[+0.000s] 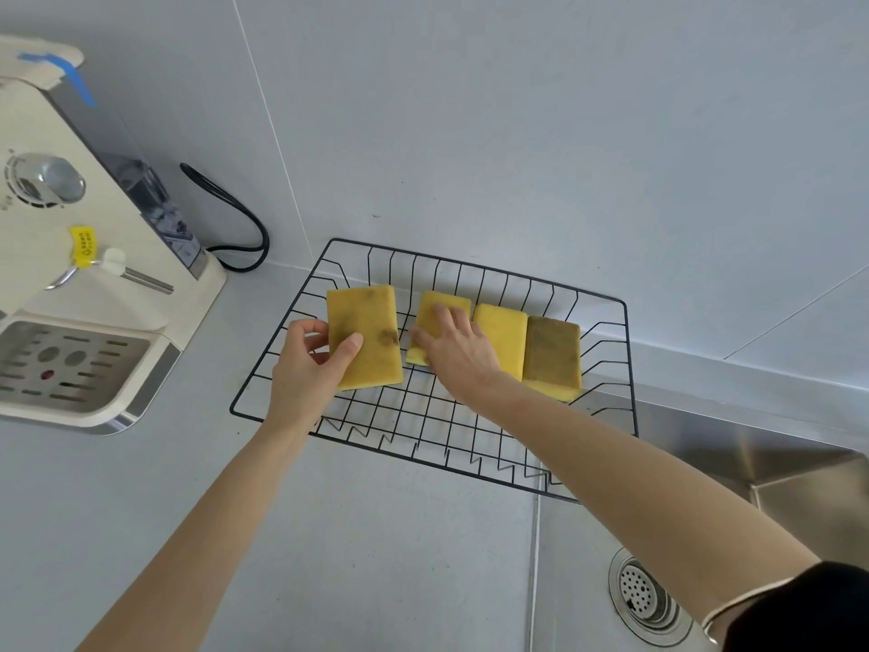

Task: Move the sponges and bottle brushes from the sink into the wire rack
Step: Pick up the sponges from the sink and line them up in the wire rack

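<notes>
The left hand [312, 357] grips a stained yellow rectangular sponge [366, 336] by its near left edge, thumb on top and fingers curled behind, holding it over the left part of the black wire rack [425, 430]. The sponge's long axis runs away from the person, parallel to the three other sponges, so the coming move looks like a short lowering straight down, with no turn needed. Whether it already touches the wires cannot be told.

The right hand [451, 345] lies over a second yellow sponge [439, 315] just to the right, fingers spread on its top and thumb at its near left corner; it seems to be pressing or settling it in the rack. Beside that sponge lies a clean bright yellow sponge [503, 336], and touching it a brownish, dirtier sponge [551, 357].

A narrow gap parts the held sponge from the right hand's thumb, the only thing crowding the landing spot. The rack stands on the grey desk [329, 534], with a cream coffee machine [94, 284] to the left and the steel sink [799, 487] to the right. No bottle brushes are in view.
</notes>
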Motion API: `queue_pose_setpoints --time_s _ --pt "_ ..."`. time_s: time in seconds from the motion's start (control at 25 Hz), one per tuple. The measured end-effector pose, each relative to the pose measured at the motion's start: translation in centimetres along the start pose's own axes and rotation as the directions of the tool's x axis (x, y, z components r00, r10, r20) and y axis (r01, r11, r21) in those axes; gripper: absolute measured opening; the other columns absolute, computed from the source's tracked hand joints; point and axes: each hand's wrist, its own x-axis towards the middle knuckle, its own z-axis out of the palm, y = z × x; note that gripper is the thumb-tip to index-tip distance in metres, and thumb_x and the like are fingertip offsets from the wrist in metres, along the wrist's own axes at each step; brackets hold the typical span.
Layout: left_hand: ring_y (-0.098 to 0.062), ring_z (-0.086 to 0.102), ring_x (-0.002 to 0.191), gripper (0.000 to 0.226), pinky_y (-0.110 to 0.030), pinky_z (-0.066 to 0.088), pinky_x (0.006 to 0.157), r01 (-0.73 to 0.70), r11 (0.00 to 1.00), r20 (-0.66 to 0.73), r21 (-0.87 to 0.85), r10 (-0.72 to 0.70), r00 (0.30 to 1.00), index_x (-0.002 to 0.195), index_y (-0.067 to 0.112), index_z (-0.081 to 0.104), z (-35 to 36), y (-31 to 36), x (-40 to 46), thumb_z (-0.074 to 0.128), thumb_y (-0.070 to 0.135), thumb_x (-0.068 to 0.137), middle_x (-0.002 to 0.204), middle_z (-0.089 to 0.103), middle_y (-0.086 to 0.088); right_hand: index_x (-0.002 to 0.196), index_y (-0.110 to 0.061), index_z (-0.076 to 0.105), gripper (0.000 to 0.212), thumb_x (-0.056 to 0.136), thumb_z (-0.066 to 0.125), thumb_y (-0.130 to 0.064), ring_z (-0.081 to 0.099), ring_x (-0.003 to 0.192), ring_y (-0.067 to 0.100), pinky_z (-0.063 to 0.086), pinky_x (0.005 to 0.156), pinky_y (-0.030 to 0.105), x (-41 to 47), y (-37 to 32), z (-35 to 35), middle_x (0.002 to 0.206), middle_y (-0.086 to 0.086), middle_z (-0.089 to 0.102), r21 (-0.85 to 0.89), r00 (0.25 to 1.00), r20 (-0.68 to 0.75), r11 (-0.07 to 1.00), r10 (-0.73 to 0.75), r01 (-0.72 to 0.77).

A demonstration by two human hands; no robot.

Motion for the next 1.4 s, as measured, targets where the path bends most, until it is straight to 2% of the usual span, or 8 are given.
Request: queue_pose_setpoints --time_s 0.12,0.28,0.48,0.6,1.08,1.28,1.4 --pt "-0.020 0.053 0.096 0.038 -0.031 0.045 0.077 0.009 0.999 -0.006 0.037 -0.009 1.000 0.111 0.015 0.044 0.3 0.3 0.3 0.063 0.031 0.081 0.107 0.051 0.000 0.138 -0.025 0.035 0.059 0.086 0.061 -0.015 0.030 0.131 0.035 0.037 0.102 0.039 0.0 -0.1 0.2 0.146 0.017 0.026 -0.005 1.000 -0.015 1.000 0.015 -0.015" --pt "-0.019 0.051 0.096 0.043 -0.030 0.041 0.077 0.031 0.996 0.008 0.089 -0.032 0.999 0.117 0.011 0.043 0.8 0.5 1.0 0.060 0.030 0.083 0.109 0.050 -0.001 0.142 -0.027 0.028 0.065 0.086 0.060 -0.019 0.029 0.133 0.032 0.034 0.104 0.039 0.1 0.2 0.3 0.147 0.014 0.026 0.038 1.000 -0.017 0.999 0.025 -0.024" --pt "-0.020 0.049 0.096 0.042 -0.032 0.041 0.079 0.048 0.985 0.027 0.163 -0.053 0.998 0.119 0.009 0.041 1.5 0.4 2.3 0.055 0.030 0.086 0.122 0.053 -0.010 0.147 -0.025 0.014 0.068 0.091 0.052 -0.029 0.014 0.143 0.028 0.016 0.116 0.044 -0.8 1.2 0.7 0.155 0.010 0.017 0.105 1.000 -0.023 0.994 0.016 -0.014" --pt "-0.019 0.047 0.096 0.042 -0.031 0.039 0.079 0.065 0.982 0.043 0.180 -0.074 0.996 0.121 0.008 0.040 2.2 0.2 3.2 0.053 0.030 0.088 0.126 0.052 -0.013 0.149 -0.022 0.009 0.072 0.091 0.050 -0.035 0.007 0.146 0.025 0.007 0.118 0.045 -1.7 2.4 0.9 0.158 0.008 0.012 0.164 0.999 -0.025 0.986 0.047 -0.042" --pt "-0.025 0.048 0.099 0.039 -0.032 0.037 0.078 0.156 0.953 0.023 0.259 -0.168 0.986 0.120 0.005 0.040 4.8 -0.6 6.5 0.048 0.029 0.091 0.124 0.052 -0.015 0.148 -0.024 0.013 0.060 0.095 0.038 -0.037 0.002 0.147 0.019 0.002 0.119 0.040 -3.1 4.5 1.9 0.159 0.002 0.008 0.211 1.000 -0.016 0.977 0.015 -0.011" --pt "-0.022 0.045 0.088 0.037 -0.032 0.037 0.075 0.139 0.932 0.029 0.336 -0.157 0.987 0.120 0.005 0.041 5.6 -0.5 7.4 0.045 0.028 0.092 0.120 0.053 -0.017 0.148 -0.025 0.012 0.060 0.096 0.038 -0.037 0.000 0.147 0.019 0.000 0.119 0.039 -3.0 4.6 2.1 0.159 0.002 0.007 0.221 1.000 -0.013 0.975 0.014 -0.011" --pt "-0.028 0.051 0.098 0.038 -0.033 0.037 0.076 0.111 0.923 0.026 0.369 -0.130 0.991 0.121 0.004 0.041 5.6 -0.3 8.1 0.047 0.027 0.091 0.120 0.054 -0.019 0.148 -0.026 0.011 0.060 0.096 0.037 -0.038 -0.001 0.147 0.019 -0.001 0.119 0.039 -3.0 4.7 2.2 0.160 0.001 0.006 0.218 1.000 -0.007 0.976 0.011 -0.009"
